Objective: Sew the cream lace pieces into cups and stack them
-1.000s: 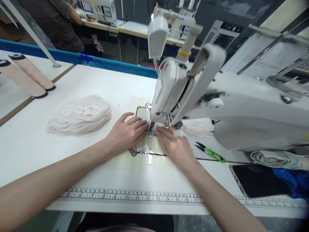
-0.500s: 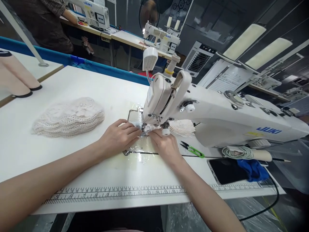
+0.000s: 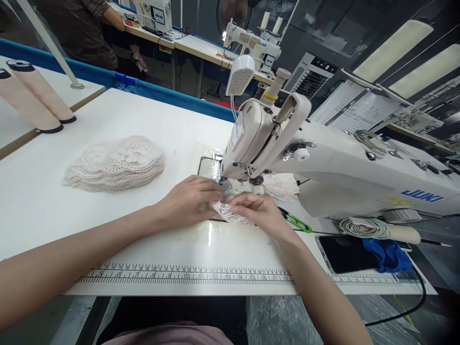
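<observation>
A small white lace piece [image 3: 230,213] lies on the table just in front of the needle of the white sewing machine [image 3: 323,165]. My left hand [image 3: 189,199] rests on its left end with fingers curled over it. My right hand [image 3: 260,211] pinches its right end between thumb and fingers. Both hands sit close together below the presser foot. A second lace piece [image 3: 282,184] lies behind the needle under the machine arm.
A stack of lace pieces [image 3: 115,163] sits at the left. Green thread snips [image 3: 296,221], a phone [image 3: 345,258], blue cloth [image 3: 386,251] and a cord coil [image 3: 364,227] lie at the right. Two pink cones [image 3: 34,98] stand far left. Another person [image 3: 89,24] works behind.
Both hands have drawn back from under the presser foot toward me, bringing the small lace piece out in front of the needle. The camera view has shifted slightly.
</observation>
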A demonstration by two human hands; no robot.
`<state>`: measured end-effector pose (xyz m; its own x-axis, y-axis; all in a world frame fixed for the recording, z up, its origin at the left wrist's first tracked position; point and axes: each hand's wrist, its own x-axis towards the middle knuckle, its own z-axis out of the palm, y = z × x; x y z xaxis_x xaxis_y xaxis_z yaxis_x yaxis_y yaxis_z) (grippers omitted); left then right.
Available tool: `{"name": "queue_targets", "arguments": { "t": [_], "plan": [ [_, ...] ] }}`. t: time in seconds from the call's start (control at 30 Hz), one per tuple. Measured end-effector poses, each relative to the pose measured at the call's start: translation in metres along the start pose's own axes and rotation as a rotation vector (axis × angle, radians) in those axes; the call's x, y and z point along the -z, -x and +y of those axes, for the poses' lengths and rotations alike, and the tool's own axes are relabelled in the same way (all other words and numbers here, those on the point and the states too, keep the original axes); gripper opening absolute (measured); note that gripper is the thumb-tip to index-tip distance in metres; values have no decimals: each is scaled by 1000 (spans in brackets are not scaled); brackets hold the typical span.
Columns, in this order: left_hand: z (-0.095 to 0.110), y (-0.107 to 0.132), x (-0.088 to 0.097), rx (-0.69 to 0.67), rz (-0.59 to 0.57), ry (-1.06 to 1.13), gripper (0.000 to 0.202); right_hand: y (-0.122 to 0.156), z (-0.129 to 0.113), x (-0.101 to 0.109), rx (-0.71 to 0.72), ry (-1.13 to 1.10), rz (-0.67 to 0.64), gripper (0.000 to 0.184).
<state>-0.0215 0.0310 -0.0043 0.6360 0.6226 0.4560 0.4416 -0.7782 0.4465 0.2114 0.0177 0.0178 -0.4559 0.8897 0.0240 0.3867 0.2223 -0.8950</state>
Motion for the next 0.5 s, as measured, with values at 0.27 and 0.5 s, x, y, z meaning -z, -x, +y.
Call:
{"name": "queue_targets", "arguments": {
  "t": [0.27,0.5],
  "plan": [
    [10,-7,19,511,-182,946,23,-2,1,5,-231,-539,-77,27],
    [26,-17,47,452,-88,561,27,-2,-4,-6,-148,-530,-216,24]
  ]
}}
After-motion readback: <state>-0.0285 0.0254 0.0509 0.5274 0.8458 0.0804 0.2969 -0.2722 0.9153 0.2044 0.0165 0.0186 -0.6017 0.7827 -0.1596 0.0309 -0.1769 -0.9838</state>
